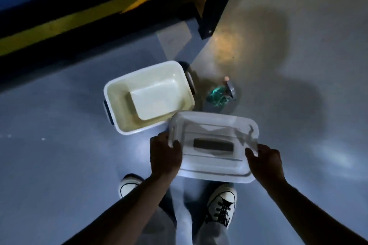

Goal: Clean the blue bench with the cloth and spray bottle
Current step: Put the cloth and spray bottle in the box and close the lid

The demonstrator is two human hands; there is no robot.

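Head view: unlabelled lid [214,145], no legible writing.

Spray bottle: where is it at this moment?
In the head view the spray bottle lies on the floor just right of the open white bin, beyond the clear lid; no hand touches it.

A smooth grey floor [59,165] fills the dim scene, with a warm patch of light [225,47] far right of centre. At the far left runs a black-and-yellow frame [65,20], its black leg [217,6] standing on the floor.
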